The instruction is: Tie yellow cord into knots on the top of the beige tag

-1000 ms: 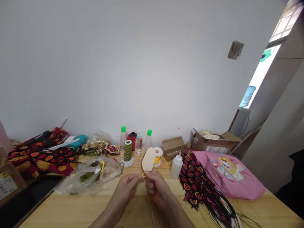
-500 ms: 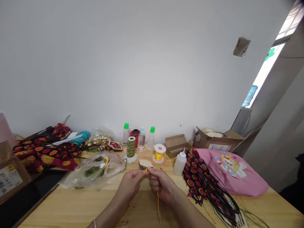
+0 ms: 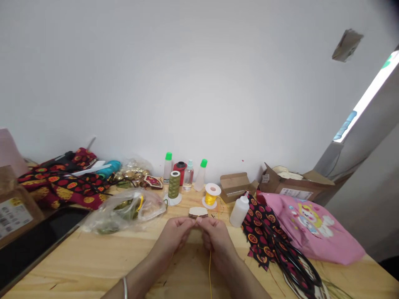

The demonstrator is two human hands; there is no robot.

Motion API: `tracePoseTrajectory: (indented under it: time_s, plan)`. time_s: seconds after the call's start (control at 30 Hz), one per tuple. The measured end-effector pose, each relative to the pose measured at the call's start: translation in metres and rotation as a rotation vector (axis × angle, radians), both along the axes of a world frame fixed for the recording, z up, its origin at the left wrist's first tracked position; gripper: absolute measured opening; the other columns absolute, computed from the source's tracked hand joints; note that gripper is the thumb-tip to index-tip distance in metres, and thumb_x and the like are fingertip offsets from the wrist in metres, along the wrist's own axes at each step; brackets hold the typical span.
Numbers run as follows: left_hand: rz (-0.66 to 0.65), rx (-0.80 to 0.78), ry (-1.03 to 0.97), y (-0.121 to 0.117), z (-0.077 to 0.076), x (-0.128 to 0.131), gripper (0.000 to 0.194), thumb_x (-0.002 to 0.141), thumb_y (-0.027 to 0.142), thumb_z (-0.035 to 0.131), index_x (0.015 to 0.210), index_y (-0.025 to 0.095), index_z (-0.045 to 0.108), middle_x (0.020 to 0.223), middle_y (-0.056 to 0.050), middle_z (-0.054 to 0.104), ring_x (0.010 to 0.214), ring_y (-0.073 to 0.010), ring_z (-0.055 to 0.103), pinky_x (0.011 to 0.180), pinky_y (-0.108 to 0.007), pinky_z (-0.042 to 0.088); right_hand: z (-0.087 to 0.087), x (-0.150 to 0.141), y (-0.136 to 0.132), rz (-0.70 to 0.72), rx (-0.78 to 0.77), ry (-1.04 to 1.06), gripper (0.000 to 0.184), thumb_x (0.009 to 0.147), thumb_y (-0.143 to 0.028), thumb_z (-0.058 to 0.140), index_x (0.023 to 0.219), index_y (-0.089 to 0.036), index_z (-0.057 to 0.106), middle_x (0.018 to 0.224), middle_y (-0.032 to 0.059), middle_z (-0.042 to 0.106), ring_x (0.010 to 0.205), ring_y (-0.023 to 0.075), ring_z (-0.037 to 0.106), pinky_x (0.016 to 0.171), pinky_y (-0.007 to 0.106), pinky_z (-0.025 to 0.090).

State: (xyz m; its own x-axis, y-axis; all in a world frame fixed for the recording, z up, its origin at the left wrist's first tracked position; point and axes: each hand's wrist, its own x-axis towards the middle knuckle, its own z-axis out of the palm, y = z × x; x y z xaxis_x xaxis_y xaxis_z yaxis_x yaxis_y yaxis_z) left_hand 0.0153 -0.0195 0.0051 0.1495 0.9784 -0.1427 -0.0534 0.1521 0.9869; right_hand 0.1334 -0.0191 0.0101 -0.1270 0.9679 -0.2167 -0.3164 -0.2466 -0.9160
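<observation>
My left hand (image 3: 175, 236) and my right hand (image 3: 217, 236) meet fingertip to fingertip over the middle of the wooden table. Both are closed in a pinch on a thin yellow cord (image 3: 210, 270), whose tail hangs down below my right hand. Just beyond the fingertips is a small flat piece (image 3: 198, 211) with a pale face and a dark edge, seen tilted. The cord's exact path between the fingers is hidden. Behind the piece stands a white spool (image 3: 213, 189) wound with yellow cord.
A white squeeze bottle (image 3: 239, 211), dark patterned fabric (image 3: 256, 236) and a pink bag (image 3: 314, 228) lie to the right. On the left are a clear plastic bag (image 3: 124, 211) and more patterned fabric. A green thread cone (image 3: 174, 185), bottles and cardboard boxes line the wall.
The pale piece has tipped from nearly upright to a flatter angle beyond my fingertips. My hands have drawn level and stay pinched together. The camera view has shifted slightly.
</observation>
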Motion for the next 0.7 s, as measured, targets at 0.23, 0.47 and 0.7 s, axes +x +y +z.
tracePoseTrajectory:
  time_s: [0.23,0.47,0.7]
  plan:
    - [0.027,-0.010,0.013,-0.004,0.013,0.004,0.027,0.060,0.039,0.054,0.048,0.015,0.050,0.030,0.011,0.024,0.029,-0.0030,0.015,0.032,-0.018,0.009,0.001,0.001,0.000,0.015,-0.076,0.064,0.022,0.056,-0.033,0.060,0.052,-0.015,0.049,0.030,-0.0130,0.019,0.028,0.0010,0.010,0.029,0.017,0.005]
    - [0.009,0.077,0.090,-0.002,0.007,-0.001,0.021,0.060,0.029,0.050,0.049,0.013,0.057,0.041,0.005,0.048,0.040,-0.0072,0.038,0.042,-0.018,0.029,-0.002,0.011,0.007,0.029,0.227,-0.451,0.019,0.057,-0.029,0.060,0.050,-0.012,0.062,0.044,-0.0013,0.052,0.041,0.0067,0.040,0.041,0.018,0.029]
    - [-0.022,0.230,0.219,-0.003,0.008,-0.006,0.022,0.064,0.027,0.047,0.051,0.013,0.058,0.047,0.004,0.050,0.049,-0.0100,0.041,0.048,-0.018,0.030,0.012,0.020,-0.004,-0.053,0.769,-1.014,0.017,0.068,-0.028,0.053,0.063,-0.021,0.067,0.054,0.0025,0.059,0.049,0.0120,0.045,0.048,0.023,0.028]
